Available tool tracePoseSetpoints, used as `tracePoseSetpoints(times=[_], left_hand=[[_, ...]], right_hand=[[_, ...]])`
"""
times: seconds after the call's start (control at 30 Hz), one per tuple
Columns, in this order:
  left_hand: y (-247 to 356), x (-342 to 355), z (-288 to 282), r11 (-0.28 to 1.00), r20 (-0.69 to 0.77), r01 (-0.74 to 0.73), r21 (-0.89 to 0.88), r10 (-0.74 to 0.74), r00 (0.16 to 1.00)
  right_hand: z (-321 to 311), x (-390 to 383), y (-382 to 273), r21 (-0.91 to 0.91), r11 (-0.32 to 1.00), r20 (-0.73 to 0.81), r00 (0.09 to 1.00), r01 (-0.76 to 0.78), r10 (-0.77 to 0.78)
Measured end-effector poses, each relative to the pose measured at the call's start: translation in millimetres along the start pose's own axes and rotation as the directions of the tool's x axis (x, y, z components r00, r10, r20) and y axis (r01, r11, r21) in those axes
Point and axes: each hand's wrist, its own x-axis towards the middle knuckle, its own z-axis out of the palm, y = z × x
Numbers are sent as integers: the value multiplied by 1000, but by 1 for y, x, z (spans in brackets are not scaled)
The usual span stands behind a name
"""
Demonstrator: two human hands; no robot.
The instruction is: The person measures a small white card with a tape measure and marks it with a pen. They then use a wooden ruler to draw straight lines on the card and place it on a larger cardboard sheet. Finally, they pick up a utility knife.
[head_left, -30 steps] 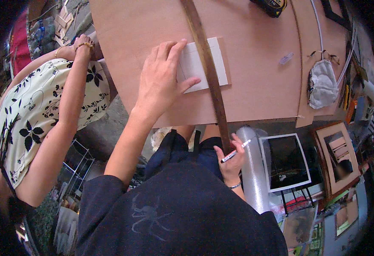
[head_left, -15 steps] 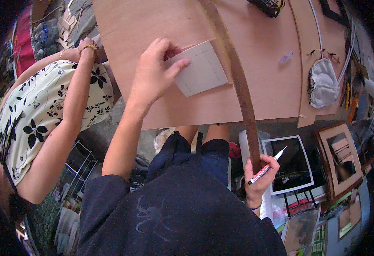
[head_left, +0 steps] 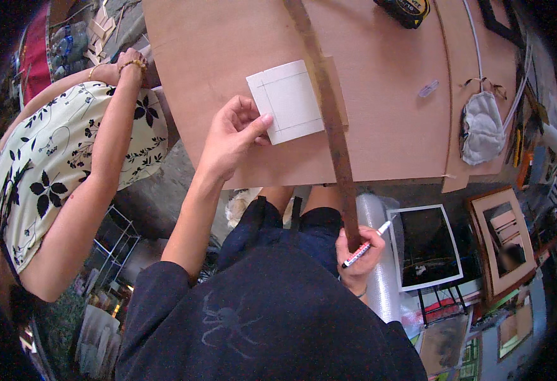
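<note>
My left hand (head_left: 237, 130) pinches the lower-left edge of a white square board (head_left: 289, 100), thumb on top. Thin lines are drawn along the board's borders. A long, rusty metal strip like a straightedge (head_left: 337, 140) runs from the far edge of view down past the table's near edge. Its near end is in my right hand (head_left: 359, 259), which also grips a white marker (head_left: 364, 246) with a pale tip. The strip passes along the board's right side; whether they touch I cannot tell. A tan flat piece (head_left: 338, 82) lies partly hidden under the strip.
Board and strip are over a wooden table panel (head_left: 399, 140). Farther right are a tape measure (head_left: 408, 9), a small clear cap-like piece (head_left: 428, 88) and a white face mask (head_left: 483, 127). Another person's arm (head_left: 110, 136) is at the left. Picture frames (head_left: 503, 241) and bubble wrap (head_left: 380, 279) stand lower right.
The white board has turned and now lies more upright, its drawn lines showing more. My left hand has shifted down to its lower-left edge. My right hand has moved left with strip and marker.
</note>
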Motion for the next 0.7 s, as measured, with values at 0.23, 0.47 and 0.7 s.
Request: tracePoseSetpoints(times=[0.23, 0.47, 0.7], left_hand=[[12, 13, -9, 650, -237, -187, 737, 507, 829], [35, 69, 3, 257, 232, -625, 737, 772, 592], [46, 91, 8, 145, 346, -623, 769, 725, 596]], right_hand=[[33, -17, 42, 34, 999, -49, 998, 41, -39], [34, -20, 58, 38, 995, -44, 995, 88, -86], [31, -21, 69, 69, 992, -20, 994, 105, -104]])
